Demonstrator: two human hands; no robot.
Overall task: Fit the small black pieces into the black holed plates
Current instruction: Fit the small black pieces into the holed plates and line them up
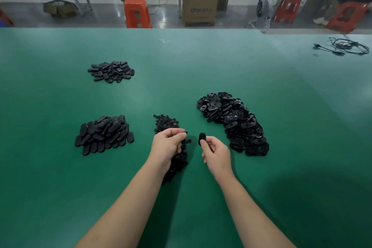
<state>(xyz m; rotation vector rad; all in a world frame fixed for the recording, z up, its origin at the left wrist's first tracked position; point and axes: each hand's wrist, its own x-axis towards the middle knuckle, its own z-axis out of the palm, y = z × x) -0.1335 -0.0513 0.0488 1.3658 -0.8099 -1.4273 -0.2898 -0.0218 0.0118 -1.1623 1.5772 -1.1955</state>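
On the green desk the right hand pinches one oval black plate between thumb and forefinger, lifted just above the surface near the middle of the desk. The left hand sits over the heap of small black pieces, its fingers curled together at the tips; they seem to pinch one small piece, though it is too dark and small to be sure. The hands are near each other but apart.

By my reading, the step in hand is pairing: a plate is picked, a piece is being gathered. The next move calls for bringing the two together, turning the plate so its hole faces the piece, and pressing the piece home.

The supply of holed plates lies toward the right edge. Two other piles lie toward the left edge, probably finished ones.

Beyond the far edge, a cardboard box bears blurred print, perhaps "OTOR"; nothing else is legible.
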